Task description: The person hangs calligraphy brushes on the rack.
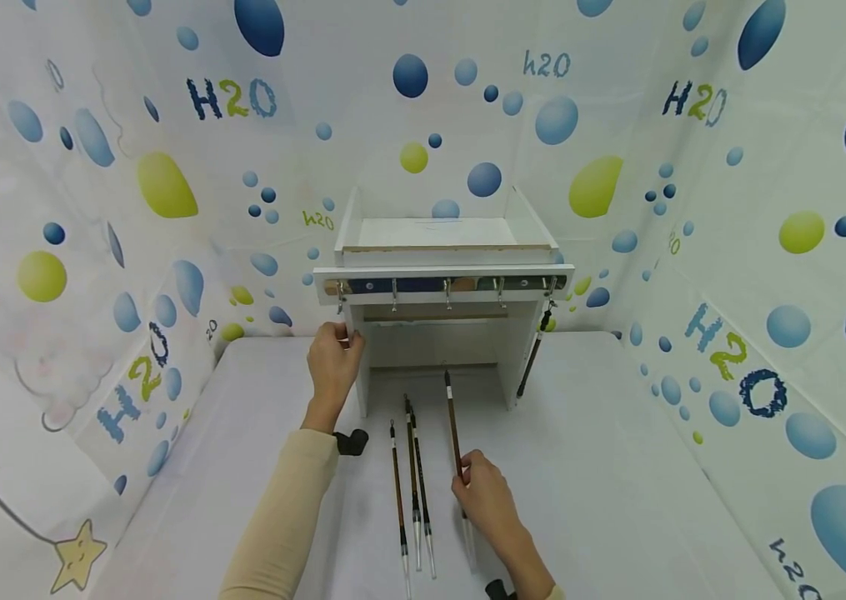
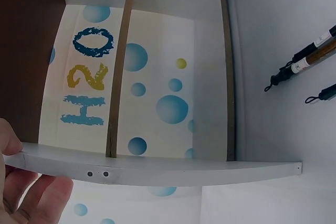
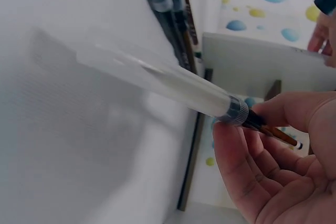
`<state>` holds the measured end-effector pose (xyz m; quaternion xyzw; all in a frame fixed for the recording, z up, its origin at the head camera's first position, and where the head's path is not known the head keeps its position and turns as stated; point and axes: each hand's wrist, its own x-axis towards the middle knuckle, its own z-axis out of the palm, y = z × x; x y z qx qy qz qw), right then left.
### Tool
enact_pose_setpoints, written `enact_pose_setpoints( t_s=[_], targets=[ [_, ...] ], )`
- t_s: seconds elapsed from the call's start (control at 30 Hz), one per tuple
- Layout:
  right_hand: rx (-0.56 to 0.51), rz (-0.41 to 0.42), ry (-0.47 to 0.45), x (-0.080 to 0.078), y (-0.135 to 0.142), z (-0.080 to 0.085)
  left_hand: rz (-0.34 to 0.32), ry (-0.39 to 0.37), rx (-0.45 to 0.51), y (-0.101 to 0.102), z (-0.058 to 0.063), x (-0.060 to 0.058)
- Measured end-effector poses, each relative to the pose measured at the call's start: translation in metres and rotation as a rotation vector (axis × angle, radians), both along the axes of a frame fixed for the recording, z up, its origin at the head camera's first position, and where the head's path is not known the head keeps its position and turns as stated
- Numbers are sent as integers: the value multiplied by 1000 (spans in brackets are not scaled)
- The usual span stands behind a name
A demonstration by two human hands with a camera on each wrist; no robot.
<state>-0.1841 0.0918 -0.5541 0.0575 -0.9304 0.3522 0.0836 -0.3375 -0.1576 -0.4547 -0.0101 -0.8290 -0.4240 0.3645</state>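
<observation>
My left hand point(image 1: 336, 367) holds the front edge of the left side panel point(image 2: 157, 171) of a white shelf point(image 1: 445, 272), thumb on one face and fingers on the other. In my right hand point(image 1: 488, 496) a paintbrush point(image 1: 453, 425) with a brown handle is pinched between thumb and fingers. Its bristles are under a clear cap point(image 3: 184, 88), which points toward me, and its loop end points at the shelf. Between the hands, several other capped paintbrushes point(image 1: 397, 483) lie side by side on the white surface. Another paintbrush point(image 1: 535, 354) hangs from the rightmost hook.
Along the shelf's front runs a shiny rail point(image 1: 423, 285) with several metal hooks point(image 1: 448, 292). An open tray-like top point(image 1: 430, 233) sits above it. Patterned sheets with blue and green dots point(image 1: 558, 121) form walls on the left, back and right.
</observation>
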Motion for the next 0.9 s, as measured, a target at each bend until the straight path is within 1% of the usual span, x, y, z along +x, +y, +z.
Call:
enact_pose_setpoints(
  t_s=[0.23,0.5,0.9],
  targets=[
    [-33,-36,25,0,5,15,-2,-13,6,0,0,1],
    [-44,-54,39,-2,10,26,1,-14,1,-1,-1,-1],
    [-53,-67,143,-5,19,47,-4,-19,-2,0,0,-1]
  ],
)
